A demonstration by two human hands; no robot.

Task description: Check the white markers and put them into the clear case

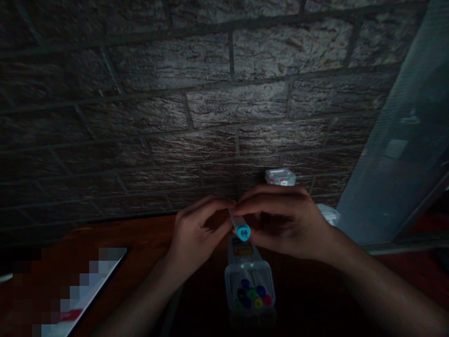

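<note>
A white marker (240, 225) with a light blue end numbered 66 is pinched between both of my hands. My left hand (198, 229) closes on it from the left, fingertips near its far part. From the right, my right hand (286, 217) grips the same marker, its fingers curled around it. The far end of the marker is hidden behind my fingers. Just below the hands, a clear plastic case (249, 269) holds several markers with ends in purple, green, yellow and pink. A label (242, 247) shows on the case's far part.
Behind my right hand stands a clear container (280, 177) by the brick wall (210, 107). Another clear item (328, 214) is partly hidden by my right wrist. A pale, blurred-out flat object lies on the wooden table (140, 234) at left. A translucent panel (389, 140) rises at right.
</note>
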